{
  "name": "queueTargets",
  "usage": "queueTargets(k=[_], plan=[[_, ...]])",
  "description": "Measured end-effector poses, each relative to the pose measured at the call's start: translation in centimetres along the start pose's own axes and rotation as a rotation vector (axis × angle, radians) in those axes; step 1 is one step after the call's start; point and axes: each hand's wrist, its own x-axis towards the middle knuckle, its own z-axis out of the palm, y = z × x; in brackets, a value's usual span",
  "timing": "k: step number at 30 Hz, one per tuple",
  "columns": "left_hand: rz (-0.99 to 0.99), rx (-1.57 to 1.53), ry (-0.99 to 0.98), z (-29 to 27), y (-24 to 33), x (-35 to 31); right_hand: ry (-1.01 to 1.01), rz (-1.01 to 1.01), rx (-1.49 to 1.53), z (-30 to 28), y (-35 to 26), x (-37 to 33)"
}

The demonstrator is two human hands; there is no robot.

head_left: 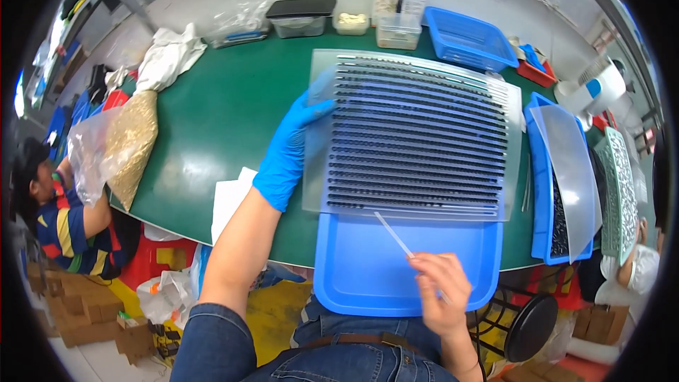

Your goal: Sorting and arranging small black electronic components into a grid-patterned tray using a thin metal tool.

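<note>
My left hand (288,147), in a blue glove, grips the left edge of a clear plastic sheet. A slotted plate (417,138) with rows of small black parts lies with this sheet, over the far portion of a blue tray (407,262). Bare and pinched together, the fingers of my right hand (444,288) hold a thin pale strip (395,233). Its far tip reaches the near edge of the plate. The tray's near end overhangs the table edge at my lap.
A blue bin (541,191) of black parts, partly under a translucent sheet, stands right. At the back are a blue basket (470,39), a black-lidded box (302,18) and small boxes. A bag of golden parts (134,145) lies left. Another person (71,219) sits beyond it.
</note>
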Motion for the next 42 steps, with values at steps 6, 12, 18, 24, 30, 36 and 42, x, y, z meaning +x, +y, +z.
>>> queueTargets(k=[6, 12, 18, 24, 30, 36, 42], plan=[[0.043, 0.181, 0.01, -1.8, -0.3, 0.0, -0.147, -0.092, 0.023, 4.0, -1.5, 2.2], [0.04, 0.13, -0.002, -1.7, -0.3, 0.1, -0.155, -0.1, -0.016, 3.7, -0.7, 2.3], [0.049, 0.104, -0.003, -2.3, -0.7, 0.3, -0.074, 0.046, 0.029, 0.1, 1.3, 1.0], [0.033, 0.115, 0.0, -1.6, -0.1, 0.0, 0.047, 0.194, 0.121, -2.8, 3.1, -1.6], [0.014, 0.059, 0.019, -2.4, -0.7, 0.2, 0.22, 0.306, 0.23, -5.5, 4.4, -3.7], [0.043, 0.114, 0.029, -2.9, -0.8, 0.2, 0.336, 0.355, 0.229, -6.4, 4.6, -3.9], [0.035, 0.084, -0.008, -0.9, 0.0, -0.1, 0.226, 0.263, 0.279, -2.8, 2.4, -2.7]])
